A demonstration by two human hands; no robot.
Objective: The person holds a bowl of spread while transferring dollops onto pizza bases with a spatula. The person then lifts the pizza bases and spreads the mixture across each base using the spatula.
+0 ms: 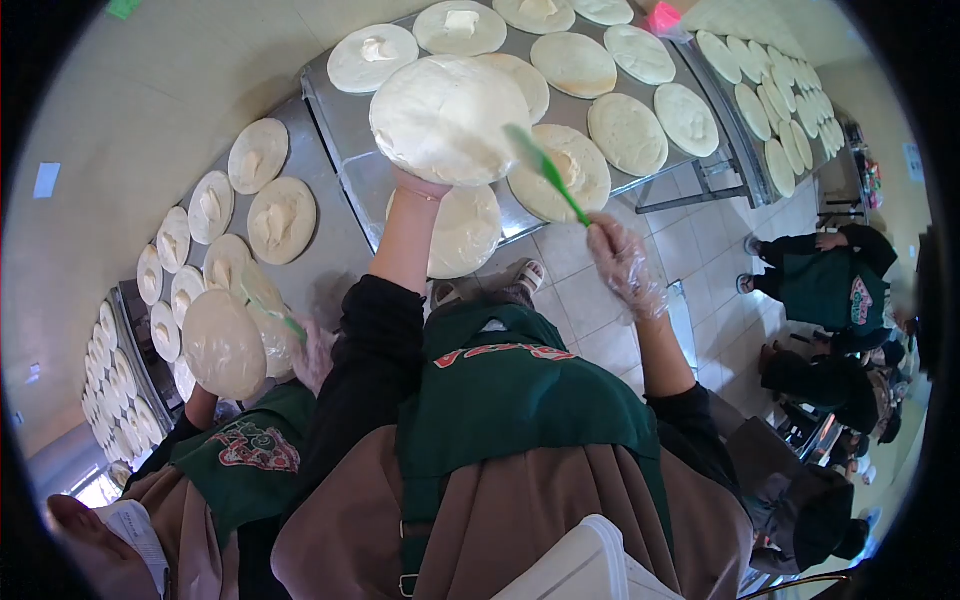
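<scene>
My left hand (422,184) holds up a round flatbread (440,118) from below, its palm under the disc and most of its fingers hidden. White cream covers the top of the bread. In a clear plastic glove, my right hand (625,262) is closed around the handle of a green spatula (556,177). The blurred blade is at the right edge of the held bread. Just below the blade, another flatbread (580,195) with a dollop of cream lies on the metal table (345,130). One more flatbread (465,235) lies partly under my left wrist.
More flatbreads, several with cream dollops, cover the table and the tables (330,235) to the left. On my left a co-worker (245,460) holds a flatbread (225,345) and a green spatula. A white plastic container (570,565) is close to my body. People (830,290) stand at right.
</scene>
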